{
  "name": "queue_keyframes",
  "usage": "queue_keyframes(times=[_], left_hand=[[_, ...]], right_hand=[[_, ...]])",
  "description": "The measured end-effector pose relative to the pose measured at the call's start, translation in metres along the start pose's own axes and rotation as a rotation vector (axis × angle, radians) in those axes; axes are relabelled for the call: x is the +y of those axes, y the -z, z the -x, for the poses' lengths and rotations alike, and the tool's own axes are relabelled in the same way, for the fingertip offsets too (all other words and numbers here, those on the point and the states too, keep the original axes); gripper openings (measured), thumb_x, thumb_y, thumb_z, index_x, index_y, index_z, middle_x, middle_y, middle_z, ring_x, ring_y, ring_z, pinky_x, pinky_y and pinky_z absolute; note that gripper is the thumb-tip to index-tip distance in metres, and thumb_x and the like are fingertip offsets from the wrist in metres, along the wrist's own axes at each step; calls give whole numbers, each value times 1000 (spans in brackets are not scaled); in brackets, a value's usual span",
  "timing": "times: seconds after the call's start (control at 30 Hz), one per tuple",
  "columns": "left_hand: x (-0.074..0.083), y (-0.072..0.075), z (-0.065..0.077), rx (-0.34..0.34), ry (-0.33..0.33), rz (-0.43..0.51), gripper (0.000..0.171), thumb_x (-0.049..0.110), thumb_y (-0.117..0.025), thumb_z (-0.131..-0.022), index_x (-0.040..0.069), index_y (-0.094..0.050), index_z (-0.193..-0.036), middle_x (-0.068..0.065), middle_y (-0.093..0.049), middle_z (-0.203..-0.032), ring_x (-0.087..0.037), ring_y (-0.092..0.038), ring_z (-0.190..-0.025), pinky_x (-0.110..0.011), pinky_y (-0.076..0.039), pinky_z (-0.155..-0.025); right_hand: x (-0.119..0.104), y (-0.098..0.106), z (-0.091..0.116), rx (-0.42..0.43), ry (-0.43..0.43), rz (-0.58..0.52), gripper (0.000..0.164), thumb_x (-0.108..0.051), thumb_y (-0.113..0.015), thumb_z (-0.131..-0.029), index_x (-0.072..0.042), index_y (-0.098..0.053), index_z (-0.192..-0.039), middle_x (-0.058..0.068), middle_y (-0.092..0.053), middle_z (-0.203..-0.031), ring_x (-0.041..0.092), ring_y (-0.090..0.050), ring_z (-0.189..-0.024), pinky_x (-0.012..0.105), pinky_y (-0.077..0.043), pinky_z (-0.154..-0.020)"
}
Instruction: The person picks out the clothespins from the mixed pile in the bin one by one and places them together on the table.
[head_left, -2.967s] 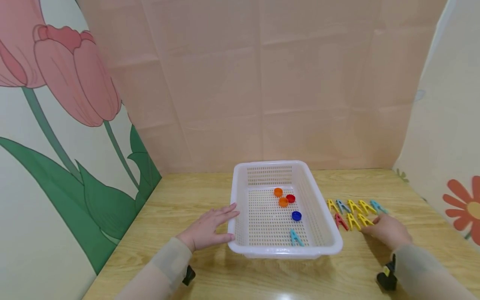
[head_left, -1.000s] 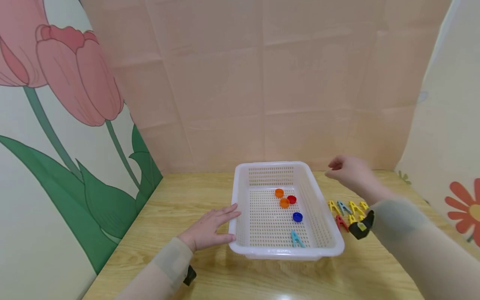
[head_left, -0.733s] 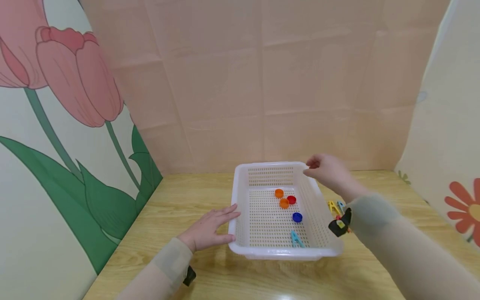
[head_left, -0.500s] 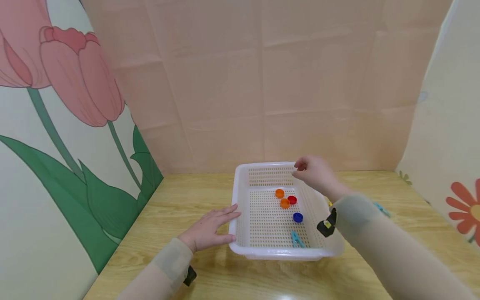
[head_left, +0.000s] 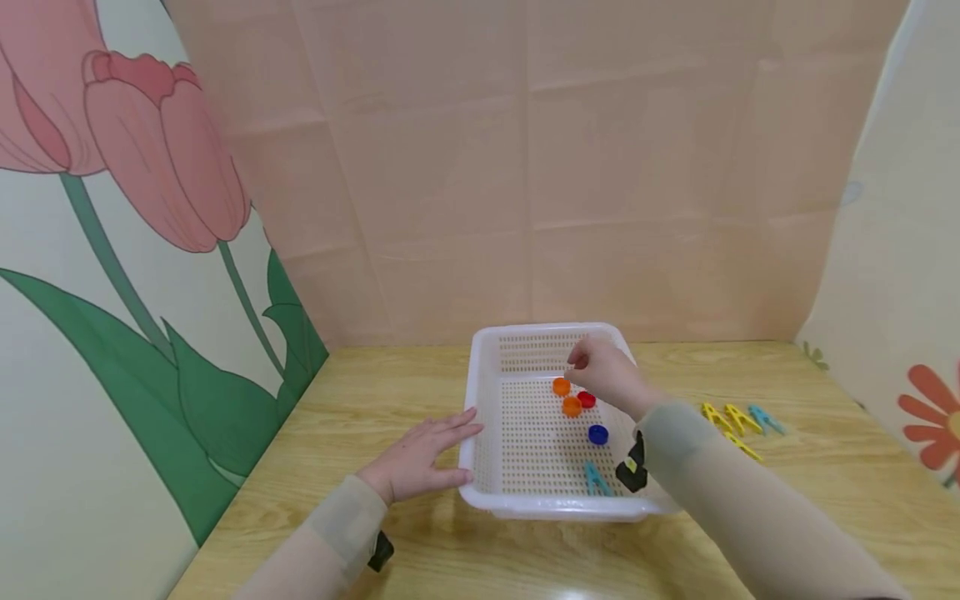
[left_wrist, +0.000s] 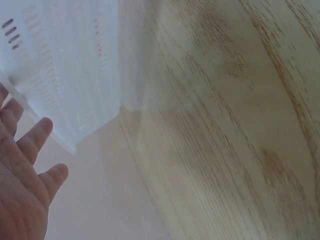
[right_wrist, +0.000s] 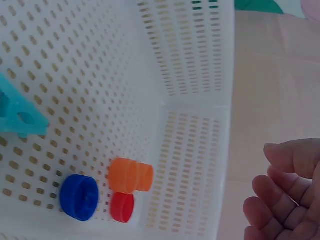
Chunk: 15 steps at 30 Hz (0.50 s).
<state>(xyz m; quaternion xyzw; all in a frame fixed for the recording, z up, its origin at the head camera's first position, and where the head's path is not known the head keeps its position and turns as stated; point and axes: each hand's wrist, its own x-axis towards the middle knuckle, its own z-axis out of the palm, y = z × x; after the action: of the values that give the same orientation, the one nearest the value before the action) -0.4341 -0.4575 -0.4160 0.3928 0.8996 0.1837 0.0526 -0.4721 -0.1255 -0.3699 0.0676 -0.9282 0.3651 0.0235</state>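
Note:
A white perforated plastic basket [head_left: 570, 503] stands on the wooden table. My left hand [head_left: 423, 458] rests with straight, spread fingers against its left rim. Over the basket's back part hovers my right hand [head_left: 607, 373], fingers loosely bent; in the right wrist view the thumb [right_wrist: 290, 154] is apart from the fingers and nothing shows between them. On the basket floor lie two orange bottle caps [head_left: 572, 407], a red cap [head_left: 587, 402] and a blue cap [head_left: 597, 434]. A light blue clothespin [head_left: 596, 480] lies near the front wall inside.
On the table right of the basket lie yellow clothespins [head_left: 742, 419] and a light blue clothespin [head_left: 767, 419]; my right forearm [head_left: 720, 467] hides others there. A paper-covered wall [head_left: 525, 167] rises behind the table. Side walls with painted flowers stand left and right.
My right hand has left the clothespins on the right, risen and swung left, then lowered over the basket. The forearm now covers part of the clothespin group. The left hand has stayed at the rim.

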Motion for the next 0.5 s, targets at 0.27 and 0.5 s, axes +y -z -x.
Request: queue_keyframes(times=[0.27,0.5], left_hand=[[1,1,-1,-3,1,2,69,53,-56,-91,27,-33,-151,13,-15,-159,-19,-23,-143,-53,-12,-116],[2,2,0,0,0,-1,69,52,-57,-91,25,-35,-150,12,-16,-159,-20,-24,-143,-53,-13,-116]], right_hand=[[11,-18,-1,-110,-69,42,14,-15,-70,-86,-6,-64,-94,6,-64,-89,21,-56,-78,34,-52,-70],[10,-25,-1,-181,-144,112,18,-19,-75,-82,-4,-66,-88,6,-64,-84,23,-55,-77,37,-49,-70]])
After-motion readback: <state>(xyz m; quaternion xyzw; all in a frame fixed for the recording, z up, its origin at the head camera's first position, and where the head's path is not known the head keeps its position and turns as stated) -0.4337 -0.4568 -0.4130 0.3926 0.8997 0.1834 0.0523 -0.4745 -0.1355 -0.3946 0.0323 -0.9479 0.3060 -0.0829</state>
